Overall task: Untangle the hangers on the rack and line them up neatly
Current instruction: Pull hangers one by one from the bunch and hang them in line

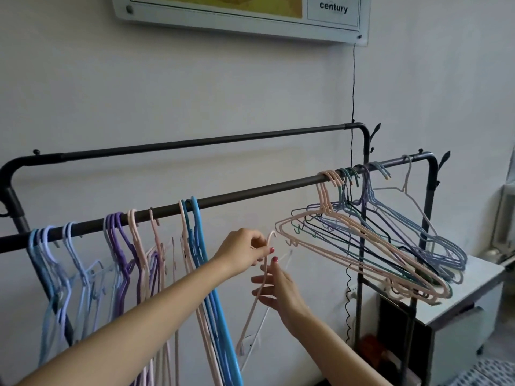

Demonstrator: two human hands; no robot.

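A black metal rack has a front rail (250, 195) running across the view. Light blue, purple, pink and bright blue hangers (125, 254) hang in a row on its left half. On the right, a tangled bunch of pink, green, dark and lilac hangers (370, 246) hangs tilted outward. Below the rail's middle, my left hand (242, 253) pinches the neck of a loose pale pink hanger (255, 305) just under its hook. My right hand (276, 291) touches the same hanger lower down, with its fingers spread.
A second rack rail (200, 144) runs behind, near the wall. A black cord (351, 151) drops from a wall sign (250, 12) past the tangled bunch. A white cabinet (459, 307) stands at the lower right, under the tilted hangers.
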